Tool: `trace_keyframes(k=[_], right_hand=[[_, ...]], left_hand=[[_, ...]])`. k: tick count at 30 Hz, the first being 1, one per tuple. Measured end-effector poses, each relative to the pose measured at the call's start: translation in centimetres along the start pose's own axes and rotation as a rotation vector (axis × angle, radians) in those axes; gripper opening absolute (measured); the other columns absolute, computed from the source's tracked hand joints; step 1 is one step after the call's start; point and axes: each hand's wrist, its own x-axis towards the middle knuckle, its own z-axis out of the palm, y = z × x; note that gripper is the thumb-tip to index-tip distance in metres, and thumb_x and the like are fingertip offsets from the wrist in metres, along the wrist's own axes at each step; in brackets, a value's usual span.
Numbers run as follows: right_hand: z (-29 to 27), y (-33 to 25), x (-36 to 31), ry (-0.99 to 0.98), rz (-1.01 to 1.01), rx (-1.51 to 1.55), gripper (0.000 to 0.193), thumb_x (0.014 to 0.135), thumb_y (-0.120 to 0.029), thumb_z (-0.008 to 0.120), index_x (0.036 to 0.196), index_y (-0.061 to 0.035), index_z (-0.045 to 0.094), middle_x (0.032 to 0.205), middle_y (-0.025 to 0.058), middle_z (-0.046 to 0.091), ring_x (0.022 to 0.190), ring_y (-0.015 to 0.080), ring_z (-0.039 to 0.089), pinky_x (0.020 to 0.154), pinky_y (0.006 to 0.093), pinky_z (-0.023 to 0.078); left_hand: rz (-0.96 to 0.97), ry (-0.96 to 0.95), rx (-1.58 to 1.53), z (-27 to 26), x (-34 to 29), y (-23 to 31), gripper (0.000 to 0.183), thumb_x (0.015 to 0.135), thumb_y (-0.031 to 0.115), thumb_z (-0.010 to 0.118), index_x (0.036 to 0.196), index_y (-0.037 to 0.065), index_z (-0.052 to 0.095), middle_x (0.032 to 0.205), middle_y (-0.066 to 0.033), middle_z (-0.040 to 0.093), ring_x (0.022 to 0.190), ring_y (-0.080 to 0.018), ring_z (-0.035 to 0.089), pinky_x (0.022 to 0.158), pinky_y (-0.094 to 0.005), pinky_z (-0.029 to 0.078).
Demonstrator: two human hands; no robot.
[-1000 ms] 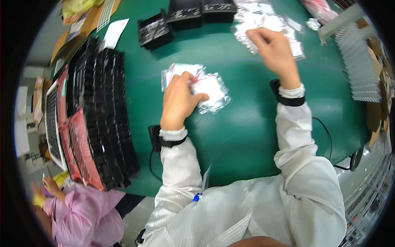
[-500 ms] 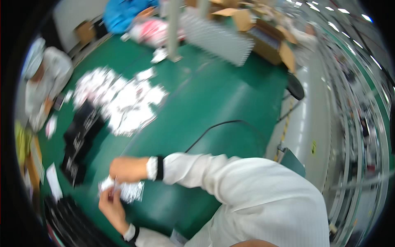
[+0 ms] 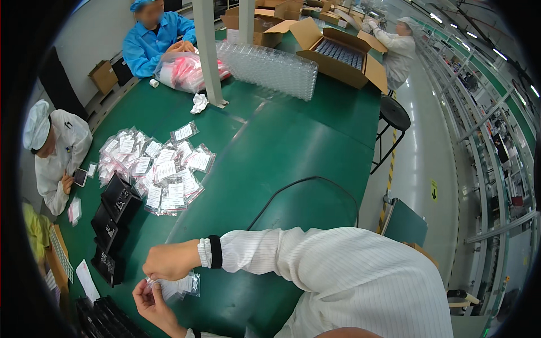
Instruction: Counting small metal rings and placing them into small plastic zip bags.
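Note:
Close together near the table's lower left, both my hands work at a small clear plastic zip bag point(image 3: 179, 287) with a white label. My right hand point(image 3: 172, 261) is closed, its fingertips pinching the bag's top edge from above. My left hand point(image 3: 153, 307) lies just below, thumb and fingers pinched on the same edge. More clear plastic layers seem to lie under it; how many I cannot tell. Beyond my hands stand three black open bins point(image 3: 107, 228) holding small parts. Past them spreads a heap of labelled clear bags point(image 3: 169, 169).
A black cable point(image 3: 287, 186) curves over the green table point(image 3: 293, 146). At the back are a post point(image 3: 208, 56), a clear blister tray point(image 3: 270, 67), an open carton point(image 3: 344, 53) and a bag of red-and-white items point(image 3: 186, 73). Co-workers sit left and behind. A stool point(image 3: 394, 112) stands right.
The view has tilted, so the table and its things sit differently, and the blur has gone. My hands stay together at the plastic bag, my right hand's grip slightly shifted.

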Motion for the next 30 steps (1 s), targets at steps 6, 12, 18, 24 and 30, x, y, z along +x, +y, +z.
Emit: trace_keyframes(k=[6,12,18,24,30], right_hand=[[-0.3,1.0,0.0,0.032,-0.005,0.037,0.012,0.081,-0.013,0.072,0.082,-0.0018,0.077,0.080,0.0181,0.075,0.079,0.0369,0.072,0.073,0.0465,0.055],[-0.6,1.0,0.1,0.241,0.011,0.071,0.012,0.079,-0.012,0.073,0.079,-0.0003,0.074,0.077,0.0152,0.072,0.074,0.0348,0.070,0.068,0.0441,0.054],[-0.8,-0.2,0.6,0.340,-0.028,0.083,0.010,0.077,-0.010,0.075,0.079,-0.0011,0.075,0.074,0.0139,0.071,0.069,0.0326,0.069,0.065,0.0428,0.053],[-0.9,-0.6,0.6,0.433,0.068,0.152,0.008,0.072,-0.012,0.076,0.073,-0.0045,0.075,0.072,0.0142,0.072,0.067,0.0336,0.069,0.066,0.0443,0.054],[0.8,-0.5,0.2,0.325,0.018,-0.006,0.011,0.075,-0.011,0.077,0.074,-0.0044,0.068,0.075,0.0107,0.069,0.071,0.0341,0.068,0.065,0.0455,0.053]], left_hand=[[0.086,0.168,0.072,1.1,0.3,-0.1,0.025,0.098,0.008,0.075,0.119,-0.002,0.066,0.106,-0.0049,0.067,0.096,-0.0153,0.063,0.088,-0.0299,0.052],[0.159,0.576,0.522,4.4,-0.7,3.0,0.033,0.096,0.018,0.080,0.119,-0.001,0.067,0.110,-0.0087,0.069,0.100,-0.0226,0.063,0.094,-0.0376,0.050],[0.206,0.854,0.602,6.7,-0.1,4.8,0.041,0.092,0.023,0.086,0.120,-0.001,0.067,0.108,-0.0080,0.068,0.098,-0.0236,0.061,0.093,-0.0391,0.050],[0.125,0.400,-0.001,5.4,0.3,1.5,0.029,0.103,0.016,0.074,0.121,-0.003,0.064,0.110,-0.0091,0.070,0.097,-0.0147,0.067,0.083,-0.0292,0.056],[-0.001,0.299,-0.280,5.6,-0.3,1.7,0.020,0.105,0.013,0.069,0.113,-0.005,0.065,0.106,-0.0100,0.070,0.096,-0.0143,0.067,0.083,-0.0272,0.057]])
